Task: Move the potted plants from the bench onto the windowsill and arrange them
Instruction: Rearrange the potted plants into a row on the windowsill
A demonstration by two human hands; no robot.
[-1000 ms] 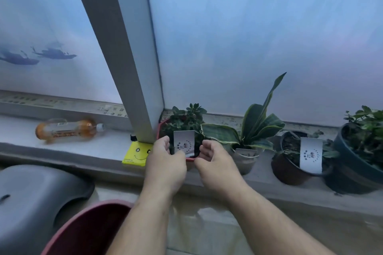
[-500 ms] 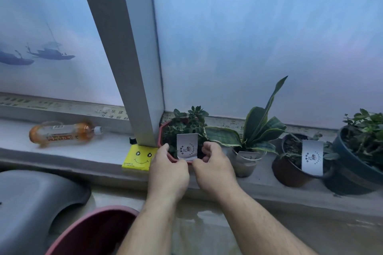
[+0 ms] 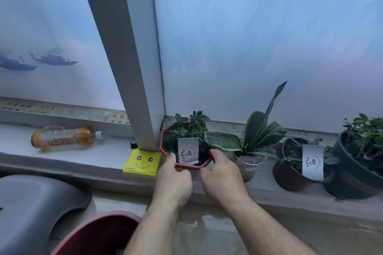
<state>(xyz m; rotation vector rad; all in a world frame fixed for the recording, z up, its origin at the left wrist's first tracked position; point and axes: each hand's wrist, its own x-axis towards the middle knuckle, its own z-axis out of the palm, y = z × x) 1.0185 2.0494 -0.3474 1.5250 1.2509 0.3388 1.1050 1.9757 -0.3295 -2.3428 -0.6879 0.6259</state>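
Four plants already sit on the windowsill (image 3: 62, 157), and the left hand (image 3: 173, 182) and right hand (image 3: 222, 176) grip the red pot (image 3: 164, 147), nudging it into place.

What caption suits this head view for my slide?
Both hands hold a red octagonal plant pot on the windowsill.

- Red pot (image 3: 165, 130): front wall hidden behind left hand (image 3: 173, 182) and right hand (image 3: 222, 180); base contact with sill (image 3: 83, 159) not visible.
- Tag (image 3: 188, 151) print too small to read.
- Blue pot (image 3: 352, 176) cut off by right edge.
- Bottle (image 3: 62, 137) label blurred.
- Grey stool (image 3: 31, 213) and maroon tub (image 3: 99, 234) cut off at bottom edge.
- Snake plant's pot (image 3: 247, 166): left side hidden by right hand.
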